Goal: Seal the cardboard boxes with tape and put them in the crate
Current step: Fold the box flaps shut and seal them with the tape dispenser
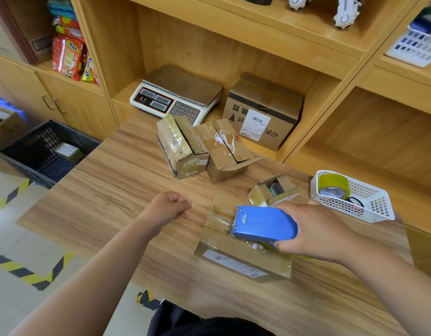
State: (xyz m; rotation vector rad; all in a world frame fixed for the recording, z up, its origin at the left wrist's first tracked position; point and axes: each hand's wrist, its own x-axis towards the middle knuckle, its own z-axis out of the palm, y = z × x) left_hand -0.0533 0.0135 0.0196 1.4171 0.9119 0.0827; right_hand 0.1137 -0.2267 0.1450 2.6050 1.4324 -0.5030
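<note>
One dispenser (264,223) sits atop the near box (233,259), gripped by the right hand (316,231); the left hand (169,206), an empty fist, rests left of it. Four boxes (183,146) stand beyond.

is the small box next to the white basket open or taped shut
Open. The small box has its top flaps standing apart, and a grey item shows inside.

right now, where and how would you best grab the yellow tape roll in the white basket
Probably pinch the upper rim of the yellow tape roll, fingers in its core, coming from above. It stands on edge at the left end of the white basket, whose walls block a side approach.
</note>
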